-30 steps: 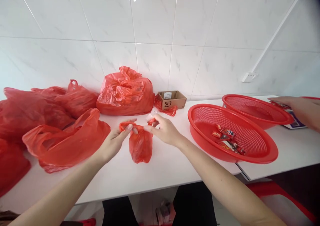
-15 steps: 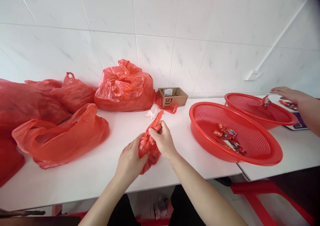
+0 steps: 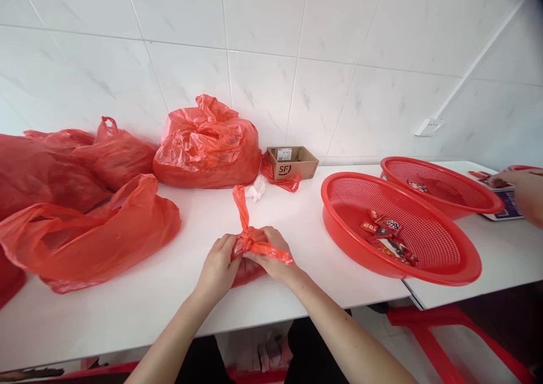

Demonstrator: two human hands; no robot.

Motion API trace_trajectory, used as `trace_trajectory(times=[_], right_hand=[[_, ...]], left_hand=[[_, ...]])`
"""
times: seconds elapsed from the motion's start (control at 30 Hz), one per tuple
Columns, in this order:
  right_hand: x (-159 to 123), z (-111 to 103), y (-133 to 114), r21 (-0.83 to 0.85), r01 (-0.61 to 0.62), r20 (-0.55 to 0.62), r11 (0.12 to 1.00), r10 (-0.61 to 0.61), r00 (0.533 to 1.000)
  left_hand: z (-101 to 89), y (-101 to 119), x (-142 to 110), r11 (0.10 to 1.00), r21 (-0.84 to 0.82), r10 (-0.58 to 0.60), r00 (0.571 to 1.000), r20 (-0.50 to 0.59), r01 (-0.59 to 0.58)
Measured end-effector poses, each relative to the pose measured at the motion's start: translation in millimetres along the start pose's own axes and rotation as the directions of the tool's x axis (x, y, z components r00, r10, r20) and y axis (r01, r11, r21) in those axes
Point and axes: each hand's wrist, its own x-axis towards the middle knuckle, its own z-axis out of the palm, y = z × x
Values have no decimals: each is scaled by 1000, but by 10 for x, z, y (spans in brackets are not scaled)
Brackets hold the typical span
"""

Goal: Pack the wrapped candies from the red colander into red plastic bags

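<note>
A small red plastic bag (image 3: 248, 240) with a knotted top stands on the white table in front of me. Its two twisted handle ends stick out, one upward and one to the right. My left hand (image 3: 217, 265) is closed around the bag's left side. On the right side, my right hand (image 3: 275, 254) grips the bag just below the knot, partly covered by a handle end. What the bag contains is hidden.
Large filled red bags (image 3: 207, 146) line the left and back. A small cardboard box (image 3: 297, 168) and crumpled tissue (image 3: 256, 188) lie behind. At right are a red basket (image 3: 352, 248) with several wrapped snacks, a second basket (image 3: 462, 200), a scale (image 3: 504, 203) and another person's hand (image 3: 524, 183).
My hands have shifted from the bag's twisted neck to its sides, and the knot with both handle ends now shows. The other person's hand moved from the far basket to the scale.
</note>
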Motion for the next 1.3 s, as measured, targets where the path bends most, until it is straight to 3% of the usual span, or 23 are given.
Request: trace_trajectory(times=[0.1, 0.27, 0.57, 0.67, 0.77, 0.87, 0.93, 1.0, 1.17, 1.3], right_hand=[[21, -12, 35, -63, -43, 29, 997, 44, 999], [45, 22, 81, -164, -2, 65, 986, 13, 998], [30, 55, 93, -232, -5, 77, 973, 23, 997], [-36, 56, 73, -260, 105, -11, 960, -112, 994], [-161, 36, -25, -264, 293, -152, 919, -339, 928], [-276, -27, -219, -81, 348, -223, 934, -358, 907], [-310, -77, -364, 81, 324, -231, 943, -298, 926], [-305, -111, -482, 207, 302, -202, 931, -261, 944], [-277, -104, -552, 481, 278, -163, 831, -227, 960], [-341, -122, -411, 711, 105, -44, 695, -106, 993]], left_hand=[[31, -49, 13, 998, 59, 31, 1000, -3, -31], [46, -87, -3, 992, 117, 42, 999, 6, -42], [147, -153, -4, 996, 91, 11, 1000, -3, -11], [196, -134, -40, 999, 34, -38, 999, -17, 38], [117, -53, -109, 994, -47, -95, 996, 2, 95], [-122, 53, -134, 961, -220, -136, 979, 150, 167], [-292, 108, -82, 876, -397, -158, 940, 301, 275], [-387, 144, 29, 779, -519, -172, 916, 363, 352], [-247, 144, 314, 686, -653, -227, 947, 227, 320], [-123, 50, 333, 528, -805, -343, 935, 89, 270]])
